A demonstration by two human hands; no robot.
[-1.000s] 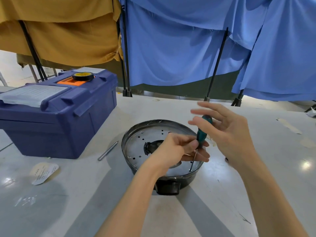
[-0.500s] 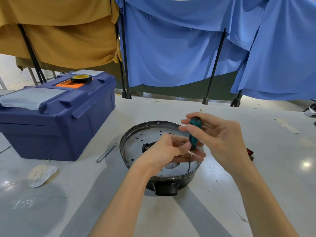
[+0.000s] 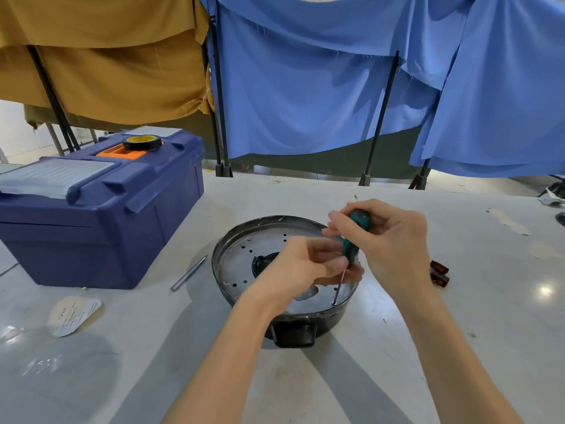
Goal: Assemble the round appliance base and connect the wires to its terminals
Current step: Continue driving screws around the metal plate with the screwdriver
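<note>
The round appliance base [image 3: 244, 264] sits on the table in front of me, a silver perforated plate inside a dark rim with a black handle at the near side. A teal-handled screwdriver [image 3: 351, 246] stands nearly upright, its tip on a screw hole near the plate's right front edge. My right hand [image 3: 388, 243] grips the top of the handle with curled fingers. My left hand [image 3: 302, 267] pinches the lower handle and shaft, steadying it over the plate. No wires are visible.
A dark blue toolbox [image 3: 97, 209] with a roll of tape [image 3: 142, 142] on its lid stands at the left. A metal rod [image 3: 189, 273] lies between toolbox and base. A paper label [image 3: 73, 315] lies front left. Two small dark red parts [image 3: 439, 272] lie to the right.
My right hand went from open fingers beside the screwdriver to a closed grip on the handle top. The screwdriver stands more upright on the plate. My left hand stayed in place.
</note>
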